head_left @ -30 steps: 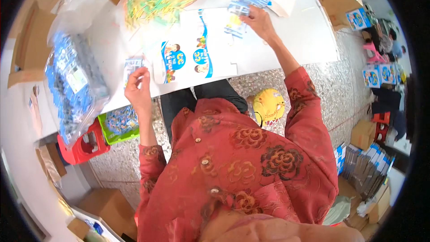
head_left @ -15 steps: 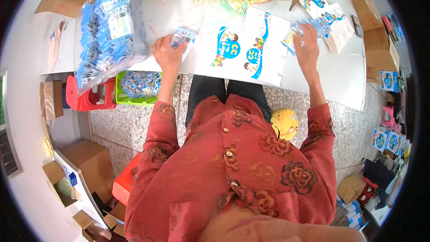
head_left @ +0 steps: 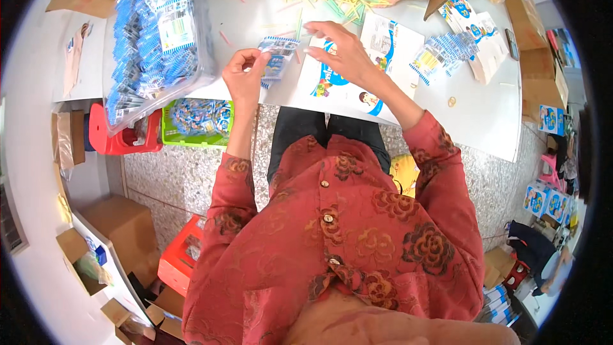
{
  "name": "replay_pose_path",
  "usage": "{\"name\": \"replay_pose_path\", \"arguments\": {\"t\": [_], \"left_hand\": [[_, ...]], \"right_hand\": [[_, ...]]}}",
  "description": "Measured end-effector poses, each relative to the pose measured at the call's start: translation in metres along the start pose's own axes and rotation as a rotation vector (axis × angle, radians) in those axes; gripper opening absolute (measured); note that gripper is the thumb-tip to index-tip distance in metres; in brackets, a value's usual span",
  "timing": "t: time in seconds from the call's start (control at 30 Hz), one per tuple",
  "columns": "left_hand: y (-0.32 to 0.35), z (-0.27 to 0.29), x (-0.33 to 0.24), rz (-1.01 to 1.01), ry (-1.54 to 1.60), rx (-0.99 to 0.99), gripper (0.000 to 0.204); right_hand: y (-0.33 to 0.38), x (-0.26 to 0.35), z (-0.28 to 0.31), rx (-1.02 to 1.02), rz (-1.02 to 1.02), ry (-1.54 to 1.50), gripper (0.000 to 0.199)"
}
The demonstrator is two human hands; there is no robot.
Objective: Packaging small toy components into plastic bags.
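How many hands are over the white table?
2. The left hand holds a small blue packet, near the front edge of the white table. The right hand is open above the flat printed cardboard. None looks hidden.

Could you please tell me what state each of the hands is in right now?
Left hand: closed, holding a small blue packet.
Right hand: open, fingers spread, with nothing visibly held.

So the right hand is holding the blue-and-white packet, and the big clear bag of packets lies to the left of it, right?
Not quite: the head view shows the left hand holding the blue-and-white packet. The big clear bag does lie to the left of it.
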State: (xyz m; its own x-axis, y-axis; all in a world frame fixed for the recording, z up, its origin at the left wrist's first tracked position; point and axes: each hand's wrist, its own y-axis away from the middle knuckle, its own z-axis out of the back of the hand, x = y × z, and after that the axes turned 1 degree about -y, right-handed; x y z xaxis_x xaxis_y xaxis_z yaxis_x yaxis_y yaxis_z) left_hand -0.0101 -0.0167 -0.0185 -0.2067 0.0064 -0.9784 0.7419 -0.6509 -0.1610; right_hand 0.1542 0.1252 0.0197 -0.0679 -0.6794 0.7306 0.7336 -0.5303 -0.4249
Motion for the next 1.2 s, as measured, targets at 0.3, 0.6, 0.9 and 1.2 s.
{"name": "replay_pose_path", "arguments": {"t": [0.3, 0.6, 0.9, 1.2], "left_hand": [[0.021, -0.004, -0.026, 0.057, 0.143, 0.152, 0.008], [0.029, -0.005, -0.033, -0.034, -0.032, 0.212, 0.009], [0.033, -0.017, -0.042, 0.161, 0.212, 0.198, 0.012], [0.037, -0.020, -0.034, 0.138, 0.206, 0.213, 0.007]], "right_hand": [[-0.029, 0.029, -0.003, 0.325, -0.109, -0.088, 0.017], [-0.024, 0.041, 0.009, 0.309, 0.126, 0.054, 0.019], [-0.010, 0.055, 0.030, 0.028, 0.322, 0.115, 0.029], [-0.014, 0.045, 0.028, 0.213, 0.192, -0.062, 0.012]]}}
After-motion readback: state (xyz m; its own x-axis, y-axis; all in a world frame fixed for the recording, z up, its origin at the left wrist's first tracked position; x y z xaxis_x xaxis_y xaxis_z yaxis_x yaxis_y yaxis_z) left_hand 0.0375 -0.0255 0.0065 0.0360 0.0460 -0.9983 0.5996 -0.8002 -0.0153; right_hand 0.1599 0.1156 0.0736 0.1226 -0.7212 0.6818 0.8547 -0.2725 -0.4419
